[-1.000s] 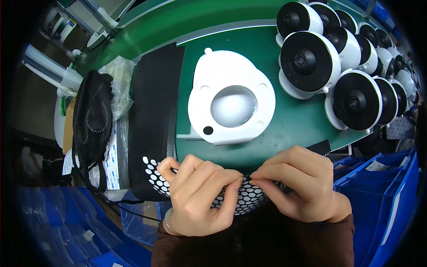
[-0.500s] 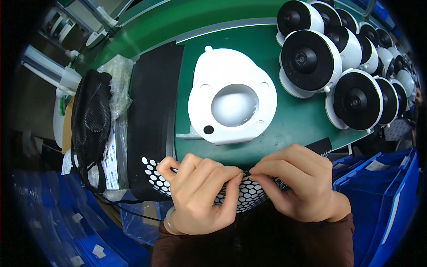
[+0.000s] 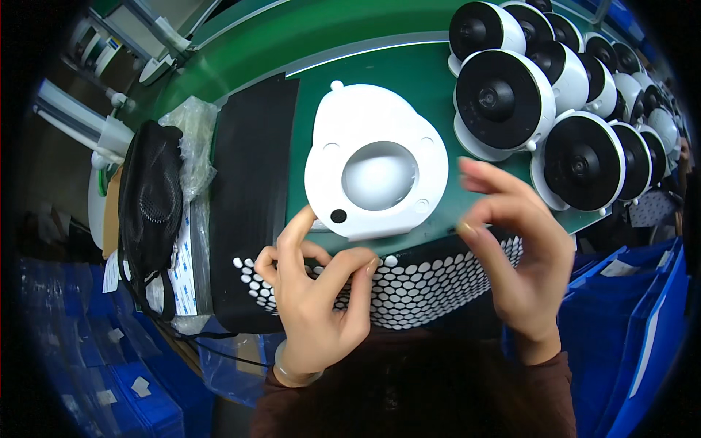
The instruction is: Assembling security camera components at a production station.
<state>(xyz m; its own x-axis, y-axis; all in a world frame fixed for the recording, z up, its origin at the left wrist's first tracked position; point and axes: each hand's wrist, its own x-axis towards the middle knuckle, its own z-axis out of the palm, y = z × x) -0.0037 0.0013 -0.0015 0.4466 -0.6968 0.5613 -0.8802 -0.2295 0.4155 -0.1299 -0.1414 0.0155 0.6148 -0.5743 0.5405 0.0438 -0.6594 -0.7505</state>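
Note:
A white plastic housing (image 3: 380, 117) with a round opening lies on the green table; one black round pad (image 3: 339, 216) sits at its lower left. Nearer me is a black sheet (image 3: 431, 292) covered with rows of white dots. My left hand (image 3: 314, 299) rests over the sheet's left part, thumb and index pinched at a small white disc (image 3: 391, 260). Off the sheet's far edge, my right hand (image 3: 522, 248) is raised near the housing's lower right. Its thumb and a bent finger pinch a small dark pad (image 3: 451, 229), blurred, while the index finger sticks out.
Several white devices with black round fronts (image 3: 504, 98) crowd the right side. At left are a black mat (image 3: 252, 160), a black mesh pouch (image 3: 150, 197) and clear bubble wrap (image 3: 196, 139). Blue bins stand to the right (image 3: 621, 314) and lower left (image 3: 146, 387).
My hands, joined at the fingertips over the dotted sheet before, have parted. The right one has moved up and right with the dark pad; the left has stayed near the sheet.

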